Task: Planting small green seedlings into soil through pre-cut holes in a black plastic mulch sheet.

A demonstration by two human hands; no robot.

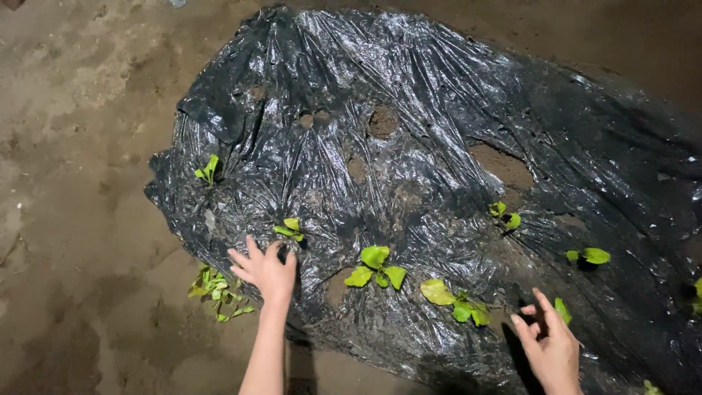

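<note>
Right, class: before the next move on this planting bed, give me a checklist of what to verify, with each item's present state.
1. Left hand empty, flat on the black plastic sheet: ok.
2. Right hand by a small seedling; whether it grips it: cannot tell.
3. Middle seedling upright in its hole: ok.
4. Bare soil holes further up without plants: not ok.
5. Loose bunch of seedlings beside the sheet, near the left hand: ok.
</note>
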